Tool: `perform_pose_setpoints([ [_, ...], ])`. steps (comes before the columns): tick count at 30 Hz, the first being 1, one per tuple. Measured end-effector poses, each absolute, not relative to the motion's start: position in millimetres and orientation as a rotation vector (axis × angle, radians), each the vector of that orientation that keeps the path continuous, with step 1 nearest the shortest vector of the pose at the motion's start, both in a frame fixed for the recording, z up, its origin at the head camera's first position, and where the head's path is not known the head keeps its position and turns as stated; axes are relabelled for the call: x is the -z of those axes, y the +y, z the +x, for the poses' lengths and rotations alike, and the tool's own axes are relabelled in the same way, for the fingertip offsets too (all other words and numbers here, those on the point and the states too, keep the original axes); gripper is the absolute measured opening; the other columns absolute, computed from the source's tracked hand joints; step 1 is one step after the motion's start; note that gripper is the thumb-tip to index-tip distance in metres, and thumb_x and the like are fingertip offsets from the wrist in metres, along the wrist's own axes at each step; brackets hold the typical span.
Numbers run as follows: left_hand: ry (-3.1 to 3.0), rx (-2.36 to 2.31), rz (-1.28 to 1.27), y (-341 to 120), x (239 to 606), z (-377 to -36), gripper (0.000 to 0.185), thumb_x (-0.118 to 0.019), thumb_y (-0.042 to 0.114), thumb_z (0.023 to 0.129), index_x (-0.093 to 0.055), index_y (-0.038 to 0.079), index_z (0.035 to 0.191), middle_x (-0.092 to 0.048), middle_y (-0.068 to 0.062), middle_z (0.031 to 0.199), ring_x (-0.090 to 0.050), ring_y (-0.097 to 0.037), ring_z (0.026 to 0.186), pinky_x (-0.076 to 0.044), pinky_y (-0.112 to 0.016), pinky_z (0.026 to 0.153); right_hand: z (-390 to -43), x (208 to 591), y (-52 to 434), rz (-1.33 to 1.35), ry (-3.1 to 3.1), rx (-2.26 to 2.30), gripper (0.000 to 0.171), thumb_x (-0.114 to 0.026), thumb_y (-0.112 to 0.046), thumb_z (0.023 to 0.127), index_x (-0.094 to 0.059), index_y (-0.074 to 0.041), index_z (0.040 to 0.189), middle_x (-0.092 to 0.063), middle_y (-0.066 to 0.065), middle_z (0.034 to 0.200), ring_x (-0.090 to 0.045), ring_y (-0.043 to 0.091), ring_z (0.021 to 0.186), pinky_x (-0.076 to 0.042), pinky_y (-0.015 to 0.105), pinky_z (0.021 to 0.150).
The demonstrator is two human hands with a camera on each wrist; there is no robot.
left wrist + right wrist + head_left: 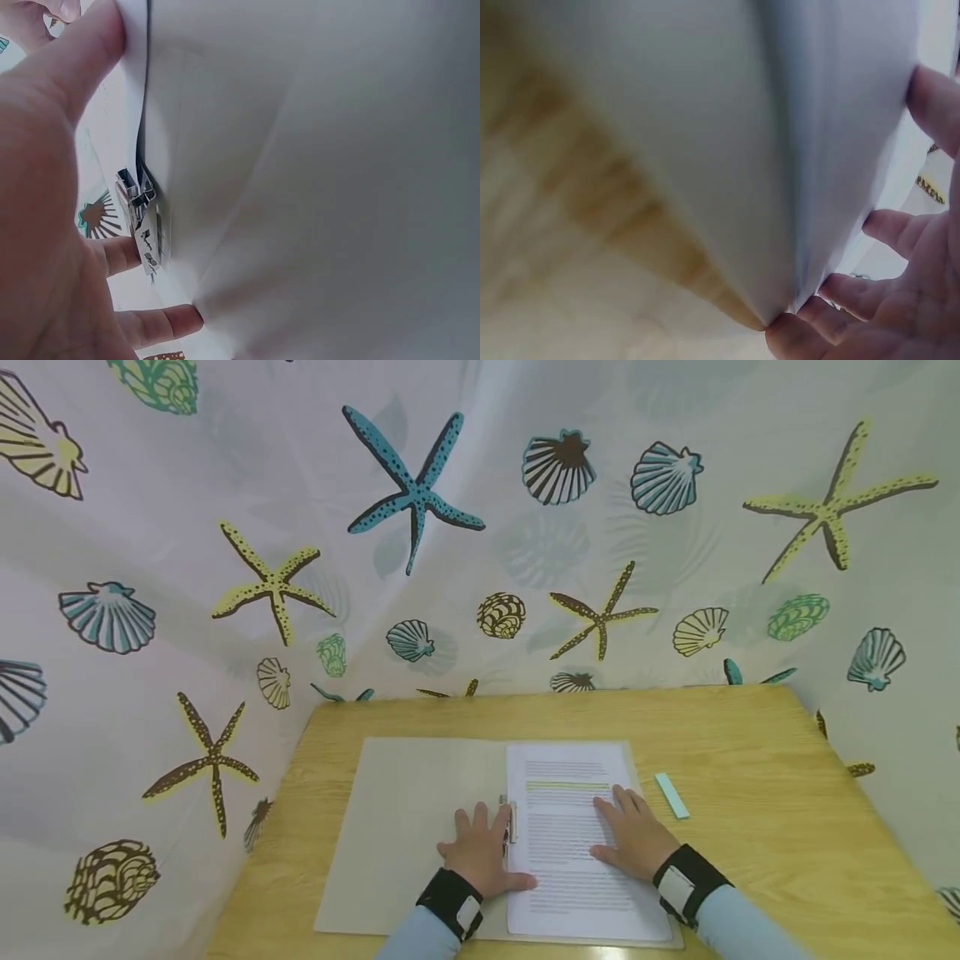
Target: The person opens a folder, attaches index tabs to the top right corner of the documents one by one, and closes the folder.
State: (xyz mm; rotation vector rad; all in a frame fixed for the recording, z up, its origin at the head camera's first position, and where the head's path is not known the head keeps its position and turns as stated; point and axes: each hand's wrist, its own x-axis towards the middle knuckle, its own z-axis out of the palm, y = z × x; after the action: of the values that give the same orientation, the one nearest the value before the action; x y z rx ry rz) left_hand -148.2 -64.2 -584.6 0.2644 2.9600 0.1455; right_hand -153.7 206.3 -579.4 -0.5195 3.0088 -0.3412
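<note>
Two hands lie flat on the open folder (405,827) in front of me, fingers straight and gripping nothing. My left hand (483,856) rests across the spine, its fingertips just beside the metal clip (509,821), and I judge it sits there to pin the folder so it cannot slide on the worktop (750,752). My right hand (636,839) presses on the printed sheets (570,860), which lie under and between both hands on the folder's right half; that pressure seems meant to keep the stack squared under the clip. In the right wrist view the paper's edge meets my fingertips (840,296). Just beyond my right hand, apart from it, lies a pale green strip (671,795), within easy reach.
</note>
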Motion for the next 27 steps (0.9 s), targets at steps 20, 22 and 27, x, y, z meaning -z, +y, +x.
perform_pose_setpoints([
  [20, 3.067, -0.082, 0.321, -58.4, 563.8, -132.3, 0.117, -0.067, 0.082, 0.055, -0.035, 0.022, 0.149, -0.044, -0.021, 0.142, -0.037, -0.057, 0.123, -0.034, -0.077, 0.078, -156.1, 554.2, 242.4, -0.353, 3.135, 0.474, 0.066, -0.069, -0.035, 0.088, -0.045, 0.002, 0.138, -0.048, 0.029, 0.132, -0.048, 0.047, 0.119, -0.042, 0.058, 0.093],
  [22, 3.089, -0.071, 0.329, -56.5, 560.8, -130.5, 0.115, -0.068, 0.081, 0.056, -0.037, 0.021, 0.149, -0.045, -0.021, 0.140, -0.039, -0.058, 0.122, -0.035, -0.074, 0.082, -159.2, 552.1, 252.9, -0.268, 3.167, 0.464, 0.063, -0.069, -0.033, 0.088, -0.048, 0.004, 0.134, -0.052, 0.031, 0.126, -0.051, 0.048, 0.113, -0.045, 0.059, 0.087],
  [27, 3.144, -0.034, 0.383, -51.8, 548.7, -126.5, 0.106, -0.070, 0.076, 0.063, -0.042, 0.017, 0.146, -0.049, -0.021, 0.137, -0.042, -0.056, 0.120, -0.035, -0.069, 0.085, -164.4, 553.2, 275.7, -0.072, 3.175, 0.545, 0.057, -0.067, -0.030, 0.087, -0.053, 0.010, 0.125, -0.054, 0.035, 0.118, -0.054, 0.051, 0.103, -0.049, 0.059, 0.075],
])
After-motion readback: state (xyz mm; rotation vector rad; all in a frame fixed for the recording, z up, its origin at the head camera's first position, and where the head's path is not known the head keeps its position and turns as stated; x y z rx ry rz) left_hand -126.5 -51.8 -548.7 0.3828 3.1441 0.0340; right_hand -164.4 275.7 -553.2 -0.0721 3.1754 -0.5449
